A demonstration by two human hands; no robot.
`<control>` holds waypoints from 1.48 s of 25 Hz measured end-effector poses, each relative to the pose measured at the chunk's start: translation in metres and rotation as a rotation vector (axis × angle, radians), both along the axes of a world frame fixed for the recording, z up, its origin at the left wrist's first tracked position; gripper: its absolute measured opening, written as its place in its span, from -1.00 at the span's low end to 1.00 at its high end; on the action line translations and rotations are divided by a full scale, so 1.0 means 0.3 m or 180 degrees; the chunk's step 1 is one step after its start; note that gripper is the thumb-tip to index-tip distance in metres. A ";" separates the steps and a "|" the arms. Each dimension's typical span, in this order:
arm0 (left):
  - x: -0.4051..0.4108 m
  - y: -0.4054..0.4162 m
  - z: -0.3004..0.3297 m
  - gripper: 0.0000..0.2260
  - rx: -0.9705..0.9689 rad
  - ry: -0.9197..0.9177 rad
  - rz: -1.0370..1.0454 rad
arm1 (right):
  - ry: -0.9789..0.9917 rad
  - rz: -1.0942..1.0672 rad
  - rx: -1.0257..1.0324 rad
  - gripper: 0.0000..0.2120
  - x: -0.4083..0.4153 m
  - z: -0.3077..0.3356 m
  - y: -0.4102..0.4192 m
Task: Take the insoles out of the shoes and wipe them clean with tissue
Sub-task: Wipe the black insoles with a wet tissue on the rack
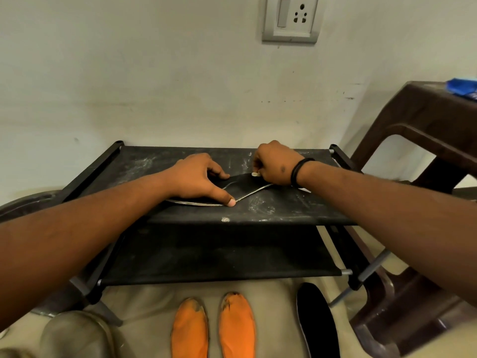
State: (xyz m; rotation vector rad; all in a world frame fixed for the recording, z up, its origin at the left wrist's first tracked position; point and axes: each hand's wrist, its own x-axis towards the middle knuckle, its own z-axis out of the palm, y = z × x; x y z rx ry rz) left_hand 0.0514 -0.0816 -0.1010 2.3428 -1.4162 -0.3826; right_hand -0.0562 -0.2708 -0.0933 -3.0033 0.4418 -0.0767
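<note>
A black insole (241,186) with a pale edge lies on the top shelf of a black fabric rack (284,210). My left hand (200,180) presses down on its left end, thumb tip at the insole's near edge. My right hand (275,164), fingers curled, holds a small white wad of tissue (255,174) against the insole's right end. A second black insole (316,319) lies on the floor at the lower right. Two orange shoes (213,329) stand side by side on the floor below the rack.
The rack has a lower shelf (206,257) and stands against a pale wall with a switch socket (290,19). A brown plastic chair (426,130) with a blue packet (463,87) on it stands at the right. A grey shoe (74,334) sits at the lower left.
</note>
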 end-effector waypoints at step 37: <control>0.003 0.014 -0.007 -0.15 0.0031 -0.0134 -0.0023 | 0.0094 0.0379 -0.0401 -0.88 0.016 -0.006 0.140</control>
